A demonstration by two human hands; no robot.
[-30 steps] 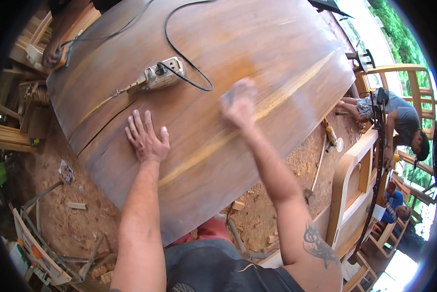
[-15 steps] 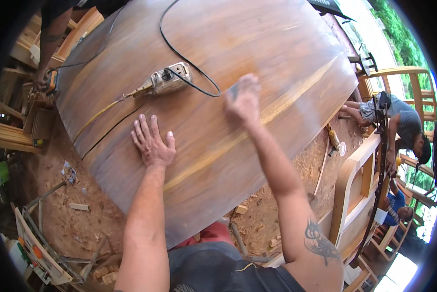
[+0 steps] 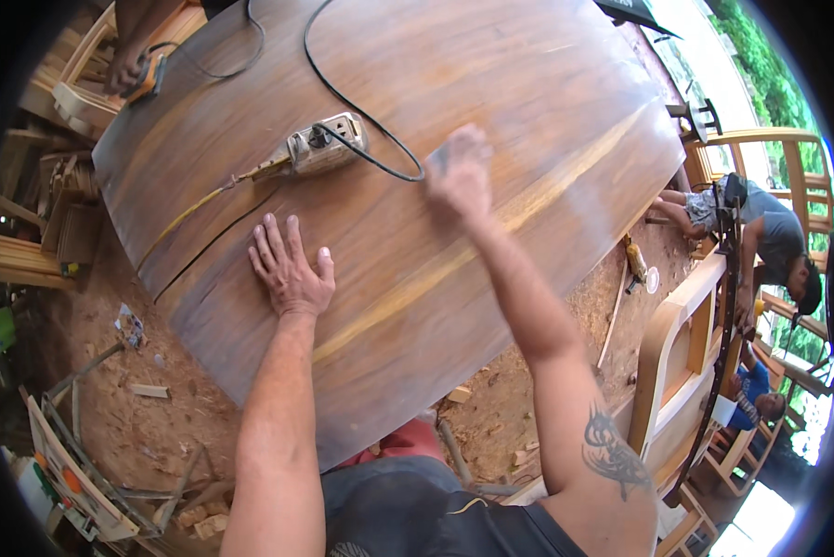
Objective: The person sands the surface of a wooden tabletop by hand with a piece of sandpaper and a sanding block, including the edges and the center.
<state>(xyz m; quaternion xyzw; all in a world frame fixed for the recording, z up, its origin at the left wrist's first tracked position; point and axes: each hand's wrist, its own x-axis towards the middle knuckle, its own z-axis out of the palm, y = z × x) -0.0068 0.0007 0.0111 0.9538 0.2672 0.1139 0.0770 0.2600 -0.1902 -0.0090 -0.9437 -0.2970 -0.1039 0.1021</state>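
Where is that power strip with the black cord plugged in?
In the head view the power strip lies on the big wooden tabletop, toward its far left part, beyond the flat left hand and left of the right hand.

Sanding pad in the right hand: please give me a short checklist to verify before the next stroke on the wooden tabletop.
1. Right hand grips the sanding pad: ok, though blurred.
2. Left hand flat on the tabletop, bracing: ok.
3. Black cable away from the pad: not ok, its loop lies right beside the pad.
4. Power strip off the sanding area: not ok, it rests on the wood.
5. Pad's grit condition: cannot tell.
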